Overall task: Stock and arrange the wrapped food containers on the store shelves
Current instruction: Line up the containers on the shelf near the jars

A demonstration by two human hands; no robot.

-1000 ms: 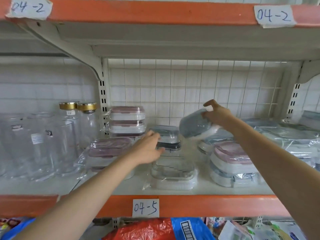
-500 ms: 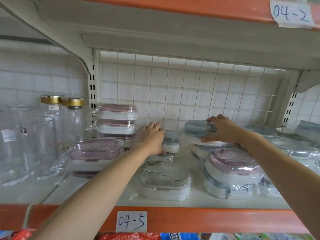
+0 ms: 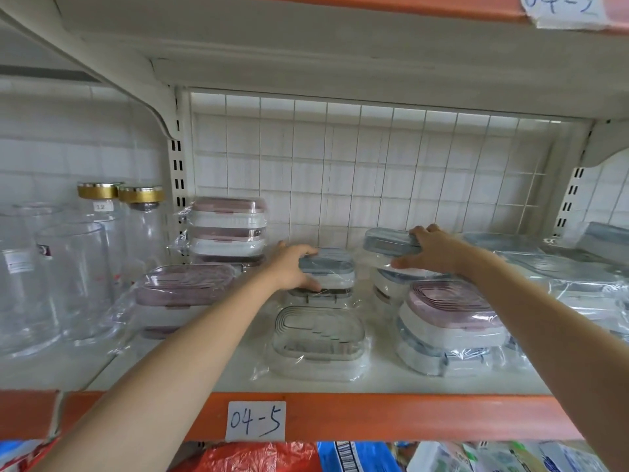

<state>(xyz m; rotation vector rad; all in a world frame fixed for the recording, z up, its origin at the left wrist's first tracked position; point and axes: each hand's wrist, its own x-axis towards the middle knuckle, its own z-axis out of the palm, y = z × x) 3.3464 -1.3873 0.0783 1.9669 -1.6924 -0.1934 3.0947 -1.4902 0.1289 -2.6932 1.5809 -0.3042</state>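
My left hand (image 3: 292,267) grips the left side of a wrapped blue-lidded container (image 3: 332,269) at mid-shelf, which sits on another container. My right hand (image 3: 429,252) holds a second wrapped blue-lidded container (image 3: 388,241) level on top of a stack at the back right. In front of my left hand lies a clear-lidded container (image 3: 318,338). A pink-lidded one on a blue one (image 3: 449,321) stands at the front right. A pink-lidded container (image 3: 183,289) lies to the left, with a pink-lidded stack (image 3: 228,229) behind it.
Glass jars (image 3: 71,277) and gold-capped bottles (image 3: 102,195) fill the shelf to the left. More wrapped blue-lidded containers (image 3: 558,267) crowd the right end. The orange shelf edge (image 3: 374,417) carries a label 04-5 (image 3: 256,420). The upper shelf hangs low overhead; a wire grid backs the shelf.
My right hand has lowered its tilted blue-lidded container level onto the back-right stack. My left hand has reached forward and taken hold of the middle blue-lidded container. The view has moved closer.
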